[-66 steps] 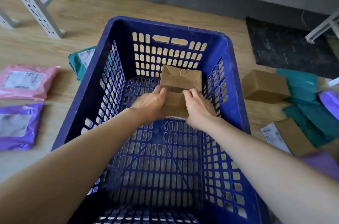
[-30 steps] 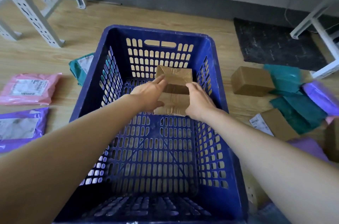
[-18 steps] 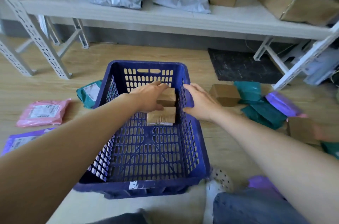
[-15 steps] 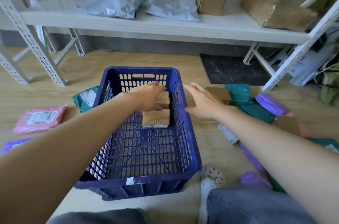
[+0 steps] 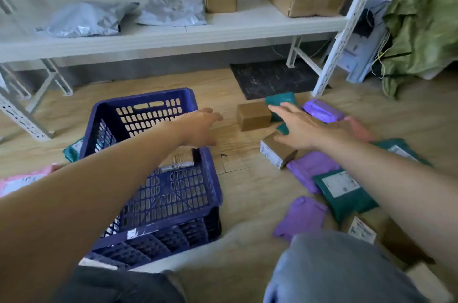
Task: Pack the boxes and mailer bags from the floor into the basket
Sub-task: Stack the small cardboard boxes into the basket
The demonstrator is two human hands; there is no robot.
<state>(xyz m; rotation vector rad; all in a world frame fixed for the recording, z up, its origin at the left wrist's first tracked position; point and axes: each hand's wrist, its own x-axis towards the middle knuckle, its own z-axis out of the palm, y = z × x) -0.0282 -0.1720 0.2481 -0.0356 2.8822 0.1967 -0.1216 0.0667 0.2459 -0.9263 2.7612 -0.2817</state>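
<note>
We have let go of the packed box (image 5: 177, 159); it now lies inside the basket (image 5: 141, 97). Our left hand (image 5: 201, 129) and right hand (image 5: 298, 129), both empty with fingers spread, have moved out toward the brown box (image 5: 252, 116) on the floor (image 5: 247, 193), so the next pickup begins.

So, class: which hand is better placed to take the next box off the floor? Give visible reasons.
Right. The right hand is open, spread over the labelled box, with the plain box close beside it. The left hand, also open, is above the basket rim, farther from both.
</note>
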